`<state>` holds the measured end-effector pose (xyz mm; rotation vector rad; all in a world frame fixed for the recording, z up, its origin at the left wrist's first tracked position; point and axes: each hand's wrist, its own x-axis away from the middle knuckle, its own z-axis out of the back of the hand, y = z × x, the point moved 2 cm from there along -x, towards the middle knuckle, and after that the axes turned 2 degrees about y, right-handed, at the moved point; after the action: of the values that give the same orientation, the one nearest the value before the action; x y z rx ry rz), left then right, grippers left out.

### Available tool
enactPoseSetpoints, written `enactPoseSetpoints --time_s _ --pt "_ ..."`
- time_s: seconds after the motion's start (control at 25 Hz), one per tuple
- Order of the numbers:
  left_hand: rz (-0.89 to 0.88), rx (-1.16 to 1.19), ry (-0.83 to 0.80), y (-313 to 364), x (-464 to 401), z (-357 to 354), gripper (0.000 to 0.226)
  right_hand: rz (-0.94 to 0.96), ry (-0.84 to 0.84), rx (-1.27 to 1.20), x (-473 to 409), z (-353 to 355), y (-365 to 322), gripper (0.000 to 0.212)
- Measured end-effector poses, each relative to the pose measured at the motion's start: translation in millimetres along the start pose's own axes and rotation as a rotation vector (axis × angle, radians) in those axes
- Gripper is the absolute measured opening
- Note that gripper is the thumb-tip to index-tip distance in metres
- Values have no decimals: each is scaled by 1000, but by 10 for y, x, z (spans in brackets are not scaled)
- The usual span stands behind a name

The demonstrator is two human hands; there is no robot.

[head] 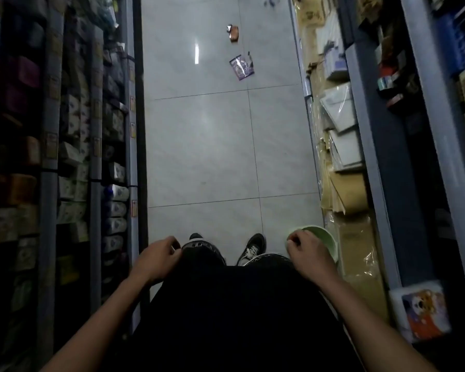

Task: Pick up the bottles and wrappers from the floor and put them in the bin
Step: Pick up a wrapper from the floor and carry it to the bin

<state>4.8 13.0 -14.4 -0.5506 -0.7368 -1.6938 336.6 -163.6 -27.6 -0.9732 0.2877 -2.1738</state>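
A purple wrapper (241,66) lies flat on the grey tiled floor far ahead in the aisle. Beyond it sits a brown wrapper (233,33), and a small piece of litter (269,0) shows at the top edge. A pale green bin (323,237) hangs low at my right side, and my right hand (308,254) grips its rim. Over my left thigh, my left hand (160,255) has its fingers curled with nothing in them. No bottle is in view.
Tall shop shelves (73,146) packed with boxed goods line the left of the narrow aisle. Shelves (341,146) of paper and envelopes line the right. My two dark shoes (253,248) stand on the floor tiles (204,146) below me.
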Motion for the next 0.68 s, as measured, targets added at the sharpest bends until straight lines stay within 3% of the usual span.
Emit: enactPoseSetpoints --time_s 0.24,0.44,0.68 --pt "146 94 14 -38 -63 171 13 129 -37 51 -738 393 -600 13" --pt "203 167 29 -43 -642 586 12 197 -38 95 -1543 663 -1184 13" --pt "123 212 8 328 -1665 1500 12 64 -3 118 -2190 1109 -1545 10"
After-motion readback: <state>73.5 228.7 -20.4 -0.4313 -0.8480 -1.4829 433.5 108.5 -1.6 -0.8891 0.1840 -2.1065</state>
